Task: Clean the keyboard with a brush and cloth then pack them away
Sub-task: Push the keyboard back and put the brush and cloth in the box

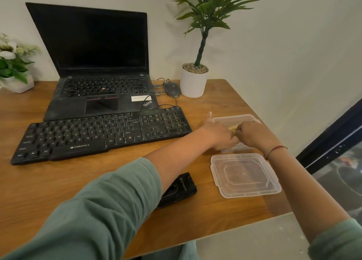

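Tabletop of brown wood [98, 181] carries black ZEBRONICS keyboard [98, 136], black ThinkPad laptop [101, 95]; fingers of right hand [254, 134] pinch yellowish item [234, 126]; left hand [217, 132] grip unclear.

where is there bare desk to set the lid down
Widest bare patch: desk in front of the keyboard, left of the sleeve. Smaller one between flower pot and laptop. Crowded right: box, lid, left hand, right hand, black case.

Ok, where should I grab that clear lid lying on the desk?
Pinch the lid by its raised rim on the near edge, coming in from the near side. It lies flat and thin, with nothing to wrap, and the container sits close beyond its far edge.
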Demonstrator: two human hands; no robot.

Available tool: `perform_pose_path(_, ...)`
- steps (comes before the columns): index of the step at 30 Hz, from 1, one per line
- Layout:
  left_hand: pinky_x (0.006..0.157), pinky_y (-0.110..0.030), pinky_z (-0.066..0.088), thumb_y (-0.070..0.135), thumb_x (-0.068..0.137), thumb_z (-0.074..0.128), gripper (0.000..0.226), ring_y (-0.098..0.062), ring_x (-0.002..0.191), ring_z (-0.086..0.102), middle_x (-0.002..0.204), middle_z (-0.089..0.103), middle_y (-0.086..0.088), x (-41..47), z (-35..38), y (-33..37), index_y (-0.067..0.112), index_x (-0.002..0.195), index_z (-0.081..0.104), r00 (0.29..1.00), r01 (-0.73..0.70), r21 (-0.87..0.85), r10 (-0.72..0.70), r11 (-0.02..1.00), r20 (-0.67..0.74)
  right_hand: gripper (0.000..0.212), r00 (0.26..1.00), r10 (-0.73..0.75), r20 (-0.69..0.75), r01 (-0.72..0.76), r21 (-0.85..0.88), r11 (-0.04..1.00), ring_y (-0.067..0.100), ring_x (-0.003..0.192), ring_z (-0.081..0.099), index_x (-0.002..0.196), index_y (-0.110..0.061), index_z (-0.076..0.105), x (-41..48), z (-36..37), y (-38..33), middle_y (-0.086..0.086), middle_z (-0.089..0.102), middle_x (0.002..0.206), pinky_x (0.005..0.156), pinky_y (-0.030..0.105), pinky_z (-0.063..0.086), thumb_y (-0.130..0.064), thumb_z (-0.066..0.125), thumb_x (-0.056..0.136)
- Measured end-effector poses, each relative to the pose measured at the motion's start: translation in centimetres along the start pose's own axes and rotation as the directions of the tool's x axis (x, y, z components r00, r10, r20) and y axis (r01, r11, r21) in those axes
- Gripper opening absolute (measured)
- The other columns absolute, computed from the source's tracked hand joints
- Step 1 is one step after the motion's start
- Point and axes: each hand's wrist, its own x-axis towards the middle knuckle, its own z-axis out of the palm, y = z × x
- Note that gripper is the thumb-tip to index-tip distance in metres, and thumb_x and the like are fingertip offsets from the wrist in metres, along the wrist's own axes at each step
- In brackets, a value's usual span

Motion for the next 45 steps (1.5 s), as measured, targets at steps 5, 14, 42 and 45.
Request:
perform_pose_path(5,0.109,-0.063,-0.013,0.046,0.101,0.013,0.055,-0.027,0.134,0.038,0.138,0.052,-0.007,-0.1,0.2,-0.3,0.026,0.133,0.053,1.000,-0.023,-0.029,0.023,0.999,-0.019,0.031,1.000,0.001,0.032,-0.004,0.098,0.995,0.021,0.086,0.061,0.085,-0.010,0.067,-0.3,-0.7,0.3,0.007,0.068,0.093,0.083,0.031,0.049,-0.022,0.040,0.096)
perform_pose_path(14,0.113,-0.061,-0.005,0.054,0.097,0.035,0.061,-0.025,0.143,0.023,0.153,0.033,-0.005,-2.8,0.5,-1.0,0.021,0.147,0.032,0.974,-0.114,-0.187,0.073,0.976,-0.214,0.028,0.972,-0.007,-0.234,0.069,0.258,0.964,0.023,0.083,0.064,0.099,-0.012,0.072,-3.3,-2.4,-0.1,0.006,0.071,0.089,0.076,0.034,0.051,-0.026,0.049,0.091)
perform_pose_path(42,0.077,-0.031,0.030,0.071,0.066,0.054,0.055,-0.007,0.091,0.052,0.095,0.058,0.018,-22.0,11.5,-3.7,0.032,0.104,0.065,0.727,0.127,-0.414,-0.368,0.901,-0.579,0.088,0.907,-0.418,0.056,0.218,0.786,0.579,0.003,0.110,0.051,0.130,-0.046,0.042,-13.3,0.6,-12.1,-0.018,0.052,0.117,0.092,0.027,0.047,-0.082,0.064,0.052)
perform_pose_path(45,0.079,-0.034,0.031,0.066,0.067,0.057,0.048,-0.008,0.087,0.054,0.092,0.062,0.016,-22.1,10.9,-3.1,0.031,0.097,0.067,0.650,0.104,-0.380,-0.352,0.919,-0.673,0.098,0.927,-0.368,0.064,0.160,0.822,0.546,0.009,0.102,0.057,0.133,-0.044,0.039,-13.9,1.2,-13.0,-0.011,0.055,0.111,0.085,0.033,0.055,-0.072,0.072,0.045)
